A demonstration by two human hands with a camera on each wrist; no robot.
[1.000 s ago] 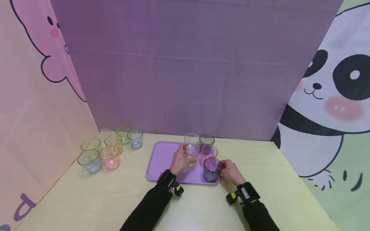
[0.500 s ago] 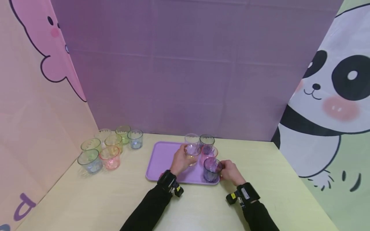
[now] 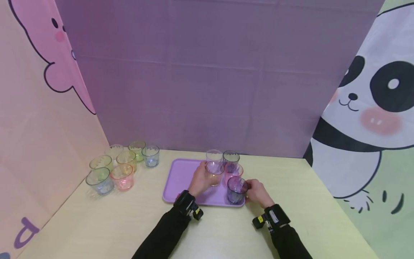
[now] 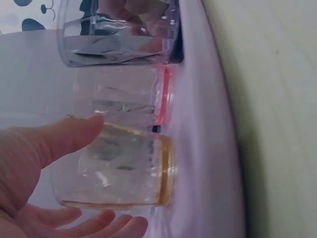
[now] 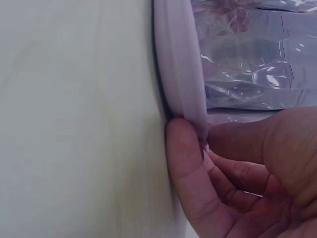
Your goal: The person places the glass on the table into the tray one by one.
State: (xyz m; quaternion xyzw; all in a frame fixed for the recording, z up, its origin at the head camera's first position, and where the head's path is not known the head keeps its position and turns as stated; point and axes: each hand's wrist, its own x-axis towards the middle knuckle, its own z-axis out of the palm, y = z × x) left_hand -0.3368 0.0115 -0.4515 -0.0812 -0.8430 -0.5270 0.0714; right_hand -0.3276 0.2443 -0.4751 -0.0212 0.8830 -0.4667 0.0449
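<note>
A purple tray (image 3: 181, 180) lies on the table with several tinted glasses on its right half. My left hand (image 3: 198, 180) is round a clear glass with an amber base (image 4: 166, 168); in the left wrist view the thumb tip is at its side and the other fingers stretch loosely below, a gap showing. Beside that glass stands a pink glass (image 3: 237, 171), and nearer the front corner a dark purple glass (image 3: 237, 192). My right hand (image 3: 258, 192) pinches the tray's rim (image 5: 183, 64) between thumb and index finger at the front right corner.
At the back of the tray stand a pale glass (image 3: 213, 154) and a dark-rimmed glass (image 3: 231, 157). Several more glasses, including a blue one (image 3: 151, 157) and a pink one (image 3: 123, 178), are grouped at the table's left. A purple backdrop (image 3: 207, 79) rises behind.
My left hand has shifted very slightly left at the amber-based glass. The right hand, the tray and the glasses stay where they were.
</note>
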